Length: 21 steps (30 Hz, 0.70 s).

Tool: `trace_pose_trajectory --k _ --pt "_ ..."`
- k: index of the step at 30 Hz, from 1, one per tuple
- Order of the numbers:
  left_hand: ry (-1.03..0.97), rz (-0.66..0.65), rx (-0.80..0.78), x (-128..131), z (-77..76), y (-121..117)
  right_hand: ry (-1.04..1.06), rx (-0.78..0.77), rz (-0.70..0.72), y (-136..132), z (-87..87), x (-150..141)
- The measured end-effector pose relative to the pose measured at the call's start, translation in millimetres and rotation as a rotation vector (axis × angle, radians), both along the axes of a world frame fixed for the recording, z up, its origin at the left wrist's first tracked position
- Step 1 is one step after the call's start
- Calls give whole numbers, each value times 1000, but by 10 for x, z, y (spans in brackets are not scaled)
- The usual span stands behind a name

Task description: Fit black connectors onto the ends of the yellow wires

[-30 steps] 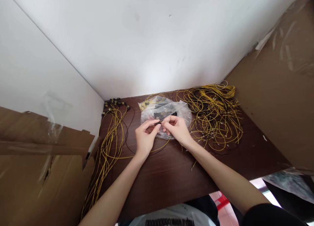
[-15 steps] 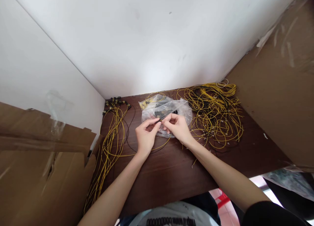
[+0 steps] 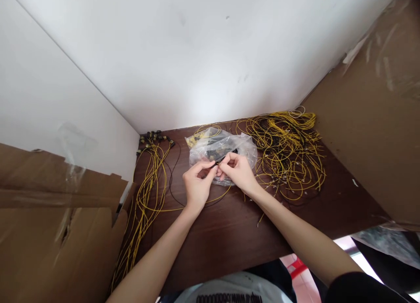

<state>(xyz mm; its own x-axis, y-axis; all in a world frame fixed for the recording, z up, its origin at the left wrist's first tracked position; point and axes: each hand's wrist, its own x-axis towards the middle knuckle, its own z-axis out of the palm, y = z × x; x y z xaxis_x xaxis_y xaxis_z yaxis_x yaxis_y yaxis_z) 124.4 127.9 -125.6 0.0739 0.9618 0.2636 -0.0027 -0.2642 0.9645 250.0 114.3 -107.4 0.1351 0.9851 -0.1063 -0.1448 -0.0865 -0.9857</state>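
Observation:
My left hand pinches a small black connector between thumb and forefinger. Fingertip to fingertip with it, my right hand is closed on the end of a yellow wire at the connector. Fingers cover most of both parts, so I cannot tell how far the wire sits inside. The wire loops down below the hands and runs left. Just behind the hands lies a clear plastic bag with black and yellow pieces in it.
A large tangle of yellow and black wires lies at the right. At the left, a bundle of yellow wires ends in several black connectors. Cardboard walls the left side, and more cardboard the right of the brown table.
My left hand has shifted slightly right, closer against the right fingertips. Both hands keep their pinch, and the wires and bag lie as before.

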Motion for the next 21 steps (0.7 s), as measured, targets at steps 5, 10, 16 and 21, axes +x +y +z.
trace_pose_trajectory --k 5,10,16,21 --pt "13 -25 73 -13 -24 11 28 -21 -3 2 20 -4" --pt "70 -24 182 -39 -21 4 37 -31 -5 6 29 -9" --pt "110 -42 211 -69 -20 37 12 3 20 3 17 -3" --pt "125 -71 172 -81 -32 64 -78 50 71 -6 27 47"
